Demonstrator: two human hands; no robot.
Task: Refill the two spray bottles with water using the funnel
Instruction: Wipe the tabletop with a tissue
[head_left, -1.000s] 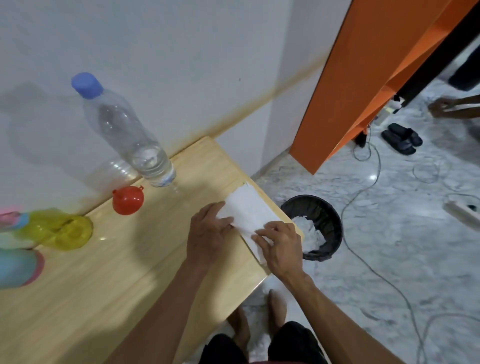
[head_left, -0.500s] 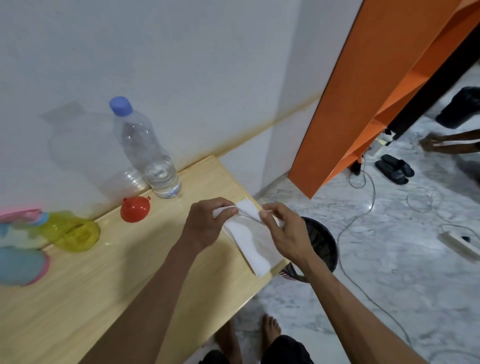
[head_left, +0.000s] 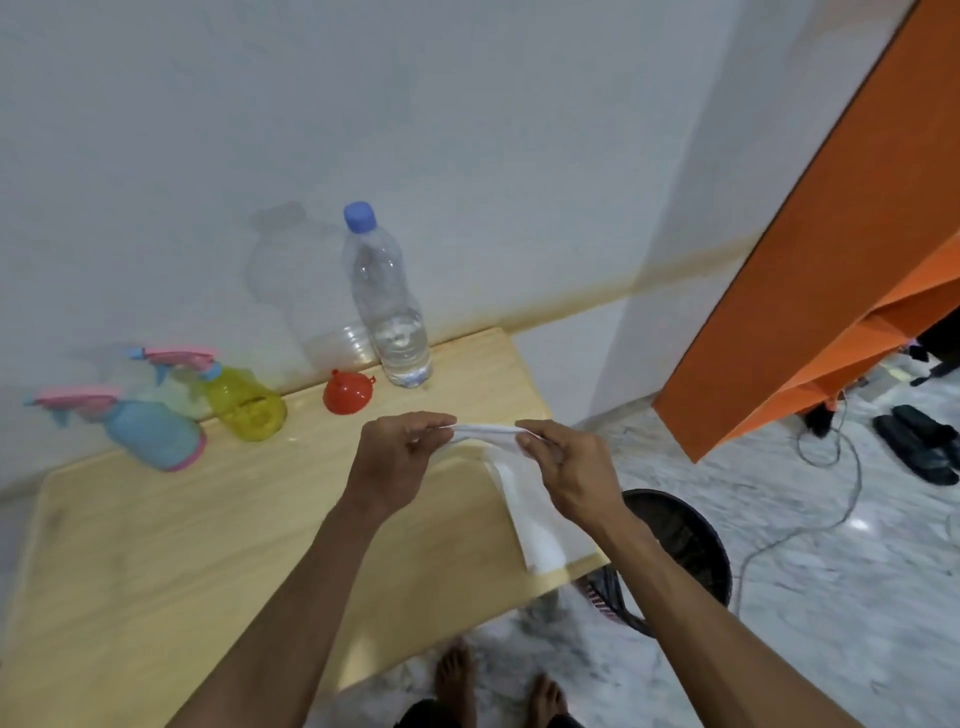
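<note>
A blue spray bottle (head_left: 150, 435) and a yellow spray bottle (head_left: 244, 402), both with pink trigger heads, stand at the back left of the wooden table (head_left: 156, 545). A red funnel (head_left: 347, 392) lies mouth-down beside a clear water bottle (head_left: 387, 306) with a blue cap, which holds a little water. My left hand (head_left: 397, 460) and my right hand (head_left: 566, 475) each pinch the top edge of a white tissue (head_left: 524, 499), held above the table's right end with its lower part hanging down onto the tabletop.
A black waste bin (head_left: 685, 540) sits on the marble floor just past the table's right edge. An orange shelf unit (head_left: 810, 270) rises at the right, with sandals (head_left: 919, 447) and a cable (head_left: 810, 525) beyond. My bare feet show below the table edge.
Both hands lifted the tissue off the table, where it lay flat a second ago. The view swung left, bringing both spray bottles fully into sight.
</note>
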